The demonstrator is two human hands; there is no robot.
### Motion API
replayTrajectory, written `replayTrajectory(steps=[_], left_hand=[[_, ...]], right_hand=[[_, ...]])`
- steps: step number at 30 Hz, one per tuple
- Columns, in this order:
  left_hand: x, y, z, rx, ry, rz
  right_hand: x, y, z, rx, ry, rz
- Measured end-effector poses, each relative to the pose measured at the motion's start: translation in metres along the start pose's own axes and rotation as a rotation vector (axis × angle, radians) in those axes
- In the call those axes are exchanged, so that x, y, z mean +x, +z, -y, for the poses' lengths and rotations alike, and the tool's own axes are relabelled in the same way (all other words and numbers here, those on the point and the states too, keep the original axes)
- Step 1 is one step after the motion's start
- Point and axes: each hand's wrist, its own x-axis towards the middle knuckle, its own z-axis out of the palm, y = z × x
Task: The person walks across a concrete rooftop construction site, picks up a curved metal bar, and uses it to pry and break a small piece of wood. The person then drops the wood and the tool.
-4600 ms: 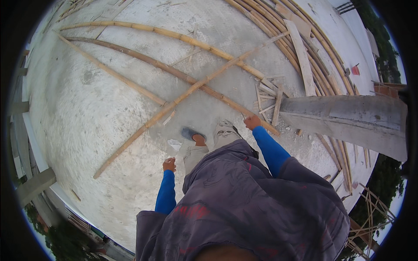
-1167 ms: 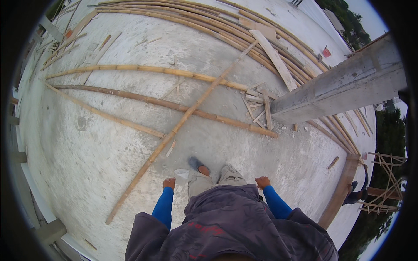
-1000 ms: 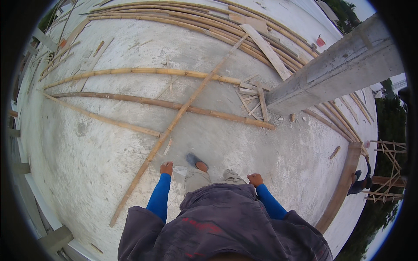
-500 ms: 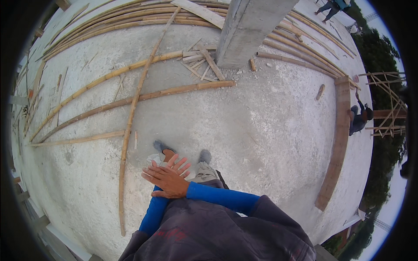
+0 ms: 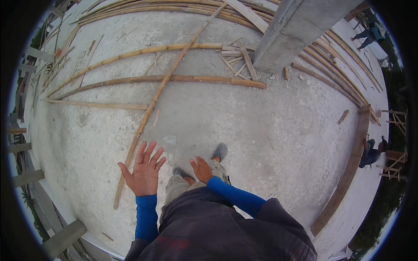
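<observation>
The left hand (image 5: pixel 143 173) was out at 7 o'clock, palm up, fingers spread apart and holding nothing. The right hand (image 5: pixel 201 168) sat at 6 o'clock over the knee, fingers loosely together, also empty. Below them the grey shoes (image 5: pixel 220 152) stood on the concrete slab (image 5: pixel 270 130).

The nearest thing was a long bamboo pole (image 5: pixel 152 104) lying on the slab; its near end lay just beside the left hand at 7 o'clock and it ran away toward 12 o'clock. A small scrap (image 5: pixel 170 139) lay on the concrete just right of it.

Farther out, three more poles (image 5: pixel 161 79) lay crosswise from 9 to 1 o'clock, the long pole crossing over them. Beyond, at 1 o'clock, a concrete column (image 5: pixel 296 30) rose with short wood offcuts (image 5: pixel 237 56) at its foot. A curved plank (image 5: pixel 348 169) lay at 3 o'clock, and a bundle of bamboo (image 5: pixel 143 6) edged the slab at 12 o'clock.

Judging by the layout, lifting the long pole well would have meant gripping it with both hands set apart near the close end, and raising it clear of the crossed poles rather than dragging it
</observation>
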Motion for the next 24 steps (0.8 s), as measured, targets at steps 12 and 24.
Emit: replayTrajectory(steps=[12, 24], left_hand=[[-0.223, -0.283, -0.04, 1.748, 0.544, -0.415], [-0.473, -0.655, -0.032, 1.066, -0.841, -1.318]], right_hand=[[-0.099, 0.254, 0.259, 1.125, 0.531, 1.005], [-0.018, 0.326, 0.306, 0.698, 0.322, 0.28]])
